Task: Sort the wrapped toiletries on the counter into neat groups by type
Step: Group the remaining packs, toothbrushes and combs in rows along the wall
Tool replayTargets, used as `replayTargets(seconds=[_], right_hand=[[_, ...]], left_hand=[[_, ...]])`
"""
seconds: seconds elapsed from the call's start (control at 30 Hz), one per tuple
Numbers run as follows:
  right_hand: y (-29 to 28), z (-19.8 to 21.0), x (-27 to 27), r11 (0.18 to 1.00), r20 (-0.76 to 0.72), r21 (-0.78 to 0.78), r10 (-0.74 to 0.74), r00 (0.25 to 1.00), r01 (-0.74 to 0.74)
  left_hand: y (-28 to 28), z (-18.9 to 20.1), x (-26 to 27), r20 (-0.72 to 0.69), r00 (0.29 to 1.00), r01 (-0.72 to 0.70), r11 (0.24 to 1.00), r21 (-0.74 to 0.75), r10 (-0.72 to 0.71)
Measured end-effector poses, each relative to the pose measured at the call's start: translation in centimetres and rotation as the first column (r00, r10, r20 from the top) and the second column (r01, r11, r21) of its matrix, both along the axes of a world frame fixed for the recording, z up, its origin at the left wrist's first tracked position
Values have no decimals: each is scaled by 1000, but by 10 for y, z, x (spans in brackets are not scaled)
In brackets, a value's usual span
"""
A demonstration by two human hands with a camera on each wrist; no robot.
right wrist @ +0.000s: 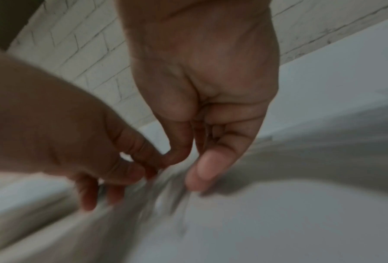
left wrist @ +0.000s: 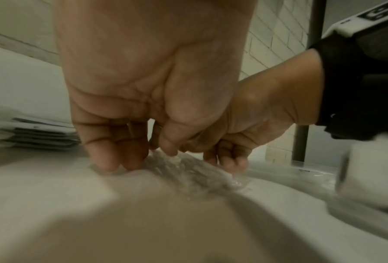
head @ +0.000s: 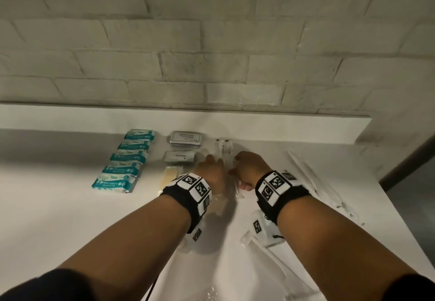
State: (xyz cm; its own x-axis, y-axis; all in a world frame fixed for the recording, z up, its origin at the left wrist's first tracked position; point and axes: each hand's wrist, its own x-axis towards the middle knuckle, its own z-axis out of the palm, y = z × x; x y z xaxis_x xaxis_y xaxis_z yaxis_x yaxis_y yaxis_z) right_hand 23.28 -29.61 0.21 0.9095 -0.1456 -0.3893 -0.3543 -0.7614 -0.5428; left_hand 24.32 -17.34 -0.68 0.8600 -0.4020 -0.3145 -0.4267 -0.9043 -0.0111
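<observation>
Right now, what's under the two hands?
Clear plastic wrappers lying on the white counter, under the left hand and right hand. Their contents are hidden by fingers and blur.

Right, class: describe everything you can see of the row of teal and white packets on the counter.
The teal and white packets are five soft, pillow-shaped wrappers, plastic by their sheen, each with a teal band and small white print too small to read. They lie flat on the white counter, stacked in a slanting column that runs from the ledge toward the viewer, each overlapping or touching the next. They sit left of the silver sachets. Neither hand touches them.
</observation>
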Motion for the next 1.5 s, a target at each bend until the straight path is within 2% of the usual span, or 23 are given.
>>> replayTargets(seconds=[0.03,0.07,0.13,0.17,0.23,0.27,0.33,0.47,0.57,0.6,0.67,0.73,0.77,0.83,0.97,1.13,1.3,1.37,1.43,1.5], right_hand=[[-7,5,2,1000,12,-16,-1,1000,1],[-16,10,6,994,32,-103,33,999,-30],[-37,17,9,924,17,-363,132,991,-117],[-46,18,5,876,-37,-452,170,985,-168],[-53,16,-7,794,-183,-533,228,956,-291],[-55,13,-14,769,-232,-543,249,940,-337],[-53,12,-21,747,-222,-552,296,929,-370],[-47,49,-14,774,93,-583,364,927,-245],[-43,66,-15,812,330,-566,385,862,-146],[-44,65,-17,804,334,-571,408,850,-162],[-49,50,-27,811,212,-524,420,882,-260],[-56,34,-40,869,49,-377,365,930,-321],[-60,27,-44,901,13,-312,321,947,-301],[-65,19,-44,927,24,-304,238,971,-220],[-58,4,-30,895,-16,-414,176,984,-167],[-35,-5,-18,956,-81,-290,20,997,-43],[-31,-4,-9,947,115,-261,-163,980,188],[-26,-4,-18,922,134,-354,-116,984,156],[-18,-8,-29,904,83,-427,19,996,18],[-13,-5,-38,889,-15,-432,160,987,-150]], left_hand=[[-1,1,2,31,999,11,1000,12,-11],[-3,2,3,46,999,10,1000,-13,-9],[-5,-1,5,24,1000,19,988,-151,-15],[-7,-4,5,-12,999,44,977,-211,-47],[-9,-5,1,-102,989,82,972,-221,-106],[-10,-6,0,-137,983,89,975,-202,-118],[-11,-6,-2,-143,983,87,978,-191,-115],[-10,-4,-4,-138,983,87,973,-215,-119],[-9,-3,-4,-153,982,77,975,-210,-110],[-8,-3,-5,-150,983,76,972,-221,-111],[-8,-3,-5,-145,983,76,967,-241,-114],[-8,-6,-5,-145,983,72,967,-244,-110],[-7,-6,-4,-148,983,70,967,-244,-108],[-8,-7,-4,-153,983,65,968,-244,-105],[-10,-7,-3,-165,983,47,973,-226,-86],[-13,-10,-1,-171,983,28,978,-205,-64],[-11,-10,0,-132,985,84,974,-212,-113],[-9,-15,2,-146,983,79,973,-219,-112],[-10,-19,4,-133,982,104,973,-206,-134],[-11,-20,3,-137,978,132,978,-162,-155]])
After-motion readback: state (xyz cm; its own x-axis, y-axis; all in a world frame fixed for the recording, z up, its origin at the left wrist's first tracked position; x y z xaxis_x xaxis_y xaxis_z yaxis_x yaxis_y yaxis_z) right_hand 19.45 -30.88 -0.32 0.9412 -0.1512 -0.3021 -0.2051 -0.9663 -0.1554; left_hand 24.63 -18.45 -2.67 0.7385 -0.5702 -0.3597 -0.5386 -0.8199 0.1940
